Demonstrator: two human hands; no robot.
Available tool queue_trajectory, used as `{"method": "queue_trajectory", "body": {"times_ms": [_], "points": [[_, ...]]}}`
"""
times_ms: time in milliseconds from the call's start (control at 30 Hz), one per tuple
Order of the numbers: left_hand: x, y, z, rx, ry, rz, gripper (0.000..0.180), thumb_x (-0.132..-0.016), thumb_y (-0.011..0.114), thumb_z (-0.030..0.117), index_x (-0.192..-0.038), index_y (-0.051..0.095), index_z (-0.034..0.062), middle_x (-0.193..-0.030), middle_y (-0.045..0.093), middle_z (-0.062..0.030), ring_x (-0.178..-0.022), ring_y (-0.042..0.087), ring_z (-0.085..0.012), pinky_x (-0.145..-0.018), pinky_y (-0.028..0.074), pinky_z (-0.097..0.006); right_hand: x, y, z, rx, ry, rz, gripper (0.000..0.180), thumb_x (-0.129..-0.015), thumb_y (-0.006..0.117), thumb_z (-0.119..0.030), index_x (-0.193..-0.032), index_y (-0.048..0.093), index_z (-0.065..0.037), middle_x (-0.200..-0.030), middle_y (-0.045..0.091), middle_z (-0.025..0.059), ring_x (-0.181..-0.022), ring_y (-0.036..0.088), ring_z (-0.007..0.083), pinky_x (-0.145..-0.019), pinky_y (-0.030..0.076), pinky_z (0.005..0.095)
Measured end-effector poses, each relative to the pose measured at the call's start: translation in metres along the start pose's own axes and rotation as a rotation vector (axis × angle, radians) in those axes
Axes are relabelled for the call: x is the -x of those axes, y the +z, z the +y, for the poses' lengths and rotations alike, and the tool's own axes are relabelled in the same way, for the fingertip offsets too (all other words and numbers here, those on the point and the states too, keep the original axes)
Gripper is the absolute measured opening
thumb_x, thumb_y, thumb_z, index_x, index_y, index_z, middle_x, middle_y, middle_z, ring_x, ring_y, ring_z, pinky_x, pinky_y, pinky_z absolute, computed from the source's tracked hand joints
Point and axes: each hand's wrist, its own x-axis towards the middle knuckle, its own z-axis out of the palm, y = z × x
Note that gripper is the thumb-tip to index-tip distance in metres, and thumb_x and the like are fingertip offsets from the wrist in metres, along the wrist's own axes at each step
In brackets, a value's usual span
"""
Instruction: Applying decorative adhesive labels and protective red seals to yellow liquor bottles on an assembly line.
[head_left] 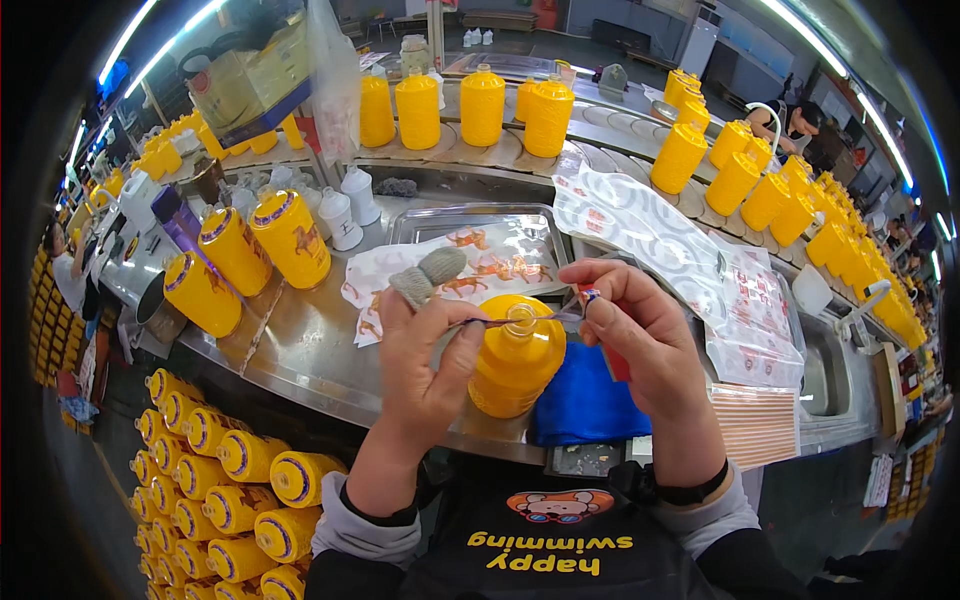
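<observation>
Uneven tension could twist the strip; a careless knock could tip the bottle, upright on the bench; left hand and right hand, angled inward, nearly closed, pinch the strip between thumb and fingers, level at the bottle's neck; contact there unclear.

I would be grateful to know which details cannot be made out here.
In the head view:
Red item: mostly covered by the right hand.
Thin strip: section inside the left hand is hidden by its fingers.
Stacked yellow bottles: lowest ones cut off by the lower edge.
Far-right bottles: too small to count.
</observation>
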Motion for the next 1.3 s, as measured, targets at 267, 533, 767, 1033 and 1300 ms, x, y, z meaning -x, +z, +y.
{"method": "queue_trajectory", "body": {"times_ms": [267, 533, 767, 1033, 1300], "points": [[0.014, -0.006, 0.005, 0.328, -0.293, -0.111, 0.016, -0.093, 0.054, 0.012, -0.1, 0.06, -0.0011, -0.103, 0.056, -0.0033, -0.092, 0.051, -0.0075, -0.083, 0.038, -0.022, 0.005, -0.003, 0.022, -0.151, 0.031, 0.019, 0.01, -0.094, 0.06, -0.014, -0.091, 0.056, -0.005, -0.12, 0.054, 0.0069, -0.083, 0.048, 0.0046, -0.074, 0.041, 0.021], [0.027, 0.007, 0.022, 0.21, -0.234, -0.01, 0.014, -0.086, 0.06, 0.013, -0.089, 0.064, -0.0001, -0.105, 0.059, -0.017, -0.106, 0.049, -0.0296, -0.097, 0.033, -0.039, 0.024, -0.007, 0.025, -0.403, 0.151, 0.099, 0.009, -0.095, 0.058, -0.014, -0.091, 0.058, -0.005, -0.115, 0.059, 0.0063, -0.079, 0.052, 0.0036, -0.069, 0.046, 0.0216], [0.031, 0.004, 0.021, -0.193, -0.078, -0.096, 0.011, -0.086, 0.058, 0.01, -0.087, 0.062, 0.0006, -0.116, 0.053, -0.0169, -0.112, 0.049, -0.0269, -0.099, 0.034, -0.034, 0.029, -0.012, 0.047, -0.226, 0.117, 0.144, 0.007, -0.092, 0.061, -0.011, -0.088, 0.061, -0.005, -0.117, 0.056, 0.0051, -0.073, 0.049, 0.0021, -0.066, 0.043, 0.0188], [0.017, -0.01, 0.028, 0.237, -0.318, 0.201, 0.024, -0.084, 0.063, 0.018, -0.104, 0.063, 0.0056, -0.121, 0.052, -0.0168, -0.119, 0.043, -0.0336, -0.105, 0.028, -0.042, 0.032, -0.019, 0.034, 0.177, -0.125, 0.099, 0.006, -0.085, 0.065, -0.005, -0.088, 0.06, -0.003, -0.127, 0.05, 0.0128, -0.096, 0.055, 0.0151, -0.086, 0.044, 0.0283], [-0.018, 0.01, 0.054, -0.132, 0.193, -0.417, 0.029, -0.08, 0.062, 0.017, -0.107, 0.064, 0.0053, -0.13, 0.049, -0.0241, -0.124, 0.039, -0.0408, -0.109, 0.023, -0.046, 0.025, -0.009, 0.015, 0.442, -0.486, -0.02, 0.011, -0.077, 0.071, -0.001, -0.085, 0.064, -0.003, -0.125, 0.048, 0.0172, -0.107, 0.055, 0.0218, -0.082, 0.045, 0.0268]]}}
